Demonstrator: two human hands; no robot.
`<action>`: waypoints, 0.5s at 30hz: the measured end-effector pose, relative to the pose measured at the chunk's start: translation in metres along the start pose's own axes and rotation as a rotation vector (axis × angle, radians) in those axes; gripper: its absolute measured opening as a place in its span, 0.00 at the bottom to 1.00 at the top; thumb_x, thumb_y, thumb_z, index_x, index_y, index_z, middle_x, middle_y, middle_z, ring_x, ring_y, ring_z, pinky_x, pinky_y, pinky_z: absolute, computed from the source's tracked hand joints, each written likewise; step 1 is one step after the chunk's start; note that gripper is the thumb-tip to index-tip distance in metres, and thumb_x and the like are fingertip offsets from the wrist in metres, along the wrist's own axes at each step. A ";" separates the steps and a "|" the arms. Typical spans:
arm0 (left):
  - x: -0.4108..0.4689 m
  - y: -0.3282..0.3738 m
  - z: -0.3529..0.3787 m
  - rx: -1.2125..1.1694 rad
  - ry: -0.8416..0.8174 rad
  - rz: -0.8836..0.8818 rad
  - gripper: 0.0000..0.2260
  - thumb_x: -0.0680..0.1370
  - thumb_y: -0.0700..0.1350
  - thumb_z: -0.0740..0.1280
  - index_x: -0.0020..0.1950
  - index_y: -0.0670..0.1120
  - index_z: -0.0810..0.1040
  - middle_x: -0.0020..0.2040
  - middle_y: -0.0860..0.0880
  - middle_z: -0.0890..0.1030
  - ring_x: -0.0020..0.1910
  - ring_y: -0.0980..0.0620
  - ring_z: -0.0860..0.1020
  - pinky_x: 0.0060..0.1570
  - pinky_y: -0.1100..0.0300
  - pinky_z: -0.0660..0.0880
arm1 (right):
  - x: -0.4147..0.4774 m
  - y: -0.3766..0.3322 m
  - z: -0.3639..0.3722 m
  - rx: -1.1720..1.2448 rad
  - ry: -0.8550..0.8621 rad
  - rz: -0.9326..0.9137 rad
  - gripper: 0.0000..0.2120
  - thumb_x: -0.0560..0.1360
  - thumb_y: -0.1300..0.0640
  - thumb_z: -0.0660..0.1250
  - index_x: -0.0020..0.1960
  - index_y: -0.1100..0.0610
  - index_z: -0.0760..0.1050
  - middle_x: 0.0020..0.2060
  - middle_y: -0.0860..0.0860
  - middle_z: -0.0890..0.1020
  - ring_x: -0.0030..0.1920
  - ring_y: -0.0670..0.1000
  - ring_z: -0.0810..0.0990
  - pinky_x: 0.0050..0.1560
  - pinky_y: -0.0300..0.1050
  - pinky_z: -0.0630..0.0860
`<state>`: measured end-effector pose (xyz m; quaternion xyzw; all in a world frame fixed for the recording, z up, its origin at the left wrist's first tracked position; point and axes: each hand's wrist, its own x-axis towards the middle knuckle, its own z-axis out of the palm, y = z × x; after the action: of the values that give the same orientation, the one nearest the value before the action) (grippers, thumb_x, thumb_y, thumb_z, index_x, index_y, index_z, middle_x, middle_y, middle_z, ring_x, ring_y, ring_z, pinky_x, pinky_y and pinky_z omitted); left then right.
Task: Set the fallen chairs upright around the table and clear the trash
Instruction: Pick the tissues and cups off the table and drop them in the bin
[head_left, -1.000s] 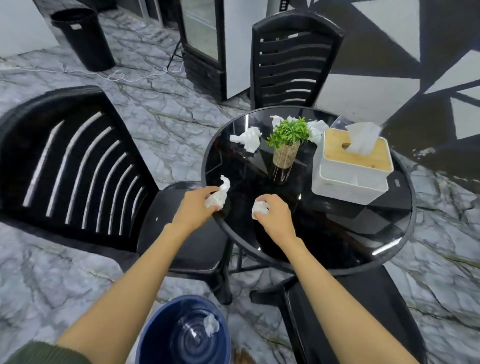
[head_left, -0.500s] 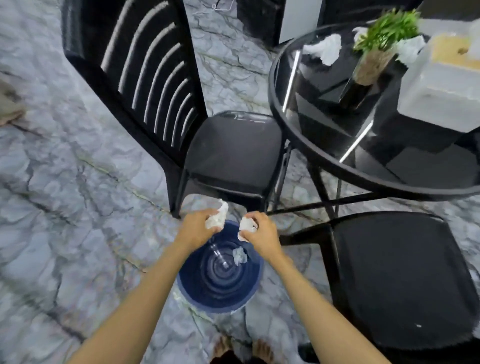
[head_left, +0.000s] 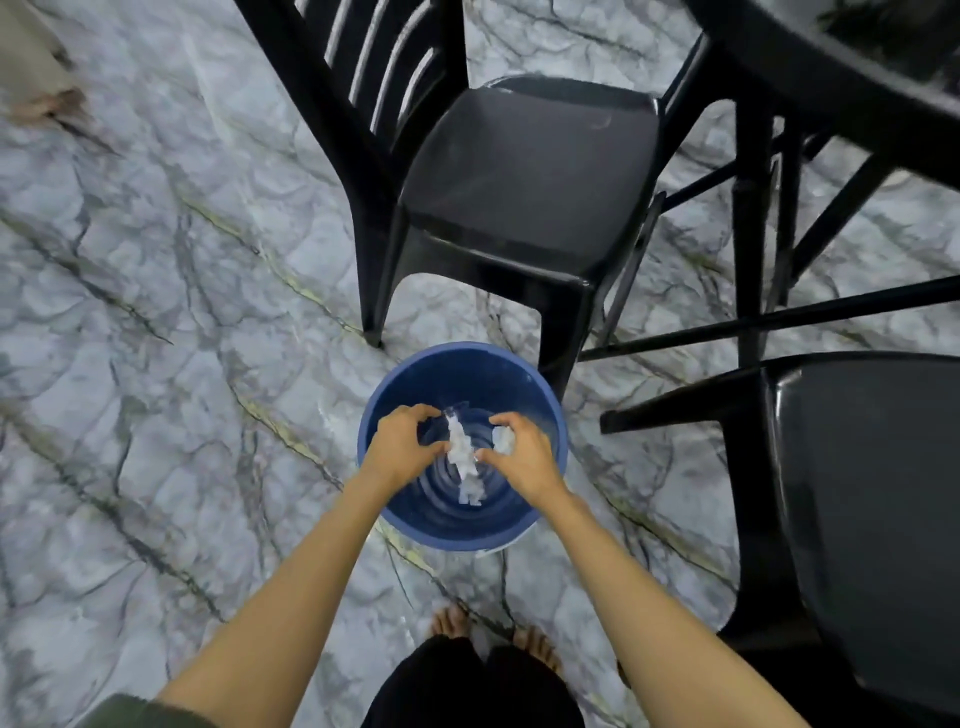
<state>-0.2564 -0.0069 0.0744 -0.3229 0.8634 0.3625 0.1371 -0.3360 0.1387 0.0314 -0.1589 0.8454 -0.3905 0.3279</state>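
standing over the blue bucket (head_left: 462, 525) on the marble floor (head_left: 156, 312), i have both hands above its open mouth. my left hand (head_left: 397, 449) is spread, thumb and fingers apart, with nothing pinched between them; a long white crumpled tissue (head_left: 464, 457) hangs blurred just beside it, inside the bucket's ring, and i cannot tell whether it touches my fingertips. my right hand (head_left: 524, 457) is curled around a small white wad of tissue (head_left: 503, 439), which shows between my thumb and fingers. the two hands are near each other but not touching, with the long tissue between them.

just past the bucket stands a black chair (head_left: 519, 171), upright on its legs, one front leg close against the bucket's far rim. a second black chair (head_left: 872, 519) is upright to my right. the edge of the black table (head_left: 841, 88) crosses the top right corner, its legs and braces coming down between the two chairs. my bare feet (head_left: 493, 636) are just behind the bucket.
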 end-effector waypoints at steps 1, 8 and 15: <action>-0.003 0.007 -0.008 -0.005 -0.007 0.004 0.22 0.72 0.45 0.72 0.64 0.43 0.73 0.62 0.42 0.76 0.60 0.44 0.75 0.60 0.56 0.70 | -0.003 -0.009 -0.007 -0.005 0.003 -0.011 0.21 0.70 0.59 0.72 0.61 0.59 0.73 0.61 0.55 0.77 0.62 0.54 0.75 0.58 0.42 0.69; -0.034 0.118 -0.117 -0.069 0.027 0.143 0.20 0.71 0.42 0.71 0.61 0.40 0.75 0.61 0.41 0.78 0.61 0.45 0.76 0.60 0.59 0.68 | -0.030 -0.124 -0.107 0.001 0.094 -0.130 0.16 0.73 0.59 0.69 0.59 0.59 0.75 0.59 0.55 0.77 0.61 0.54 0.75 0.59 0.42 0.68; -0.044 0.272 -0.233 -0.083 0.081 0.377 0.20 0.70 0.44 0.74 0.60 0.43 0.77 0.57 0.42 0.80 0.58 0.47 0.78 0.59 0.60 0.70 | -0.054 -0.232 -0.250 0.069 0.326 -0.173 0.14 0.72 0.58 0.70 0.58 0.59 0.75 0.57 0.55 0.78 0.60 0.52 0.75 0.60 0.40 0.69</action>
<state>-0.4032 -0.0092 0.4041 -0.1750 0.8977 0.4039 0.0184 -0.4633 0.1568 0.3523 -0.1545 0.8567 -0.4665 0.1569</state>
